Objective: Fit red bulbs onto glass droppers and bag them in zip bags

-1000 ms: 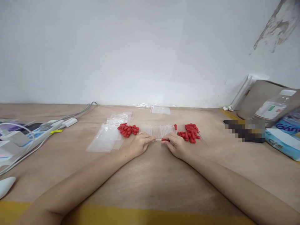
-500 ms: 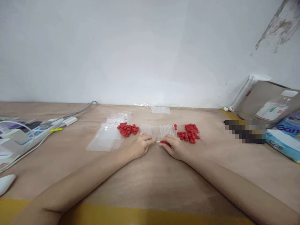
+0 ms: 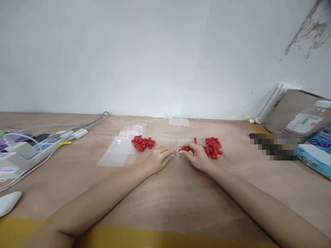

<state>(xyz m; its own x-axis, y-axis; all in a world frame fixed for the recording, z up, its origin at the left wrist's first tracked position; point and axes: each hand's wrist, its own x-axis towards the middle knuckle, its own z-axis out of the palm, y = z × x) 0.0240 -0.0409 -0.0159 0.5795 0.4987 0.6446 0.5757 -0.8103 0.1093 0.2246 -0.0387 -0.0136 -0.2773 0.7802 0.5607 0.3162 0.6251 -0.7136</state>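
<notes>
- Gripped a red bulb point(image 3: 183, 149) between thumb and fingers of the right hand point(image 3: 197, 156).
- Pinched a thin clear tube point(image 3: 177, 150) in the fingertips of the left hand point(image 3: 158, 159), in line with that bulb.
- Had a row of clear tubes point(image 3: 168, 141) on the tabletop point(image 3: 160, 203), just beyond both hands.
- Had one heap of red bulbs point(image 3: 142, 143) beside the left hand, at the edge of overlapping plastic bags point(image 3: 112, 154), and another heap point(image 3: 213, 146) beside the right.
- Saw, farther out, a power strip point(image 3: 45, 148) to the left, a tissue pack point(image 3: 314, 162) to the right.
</notes>
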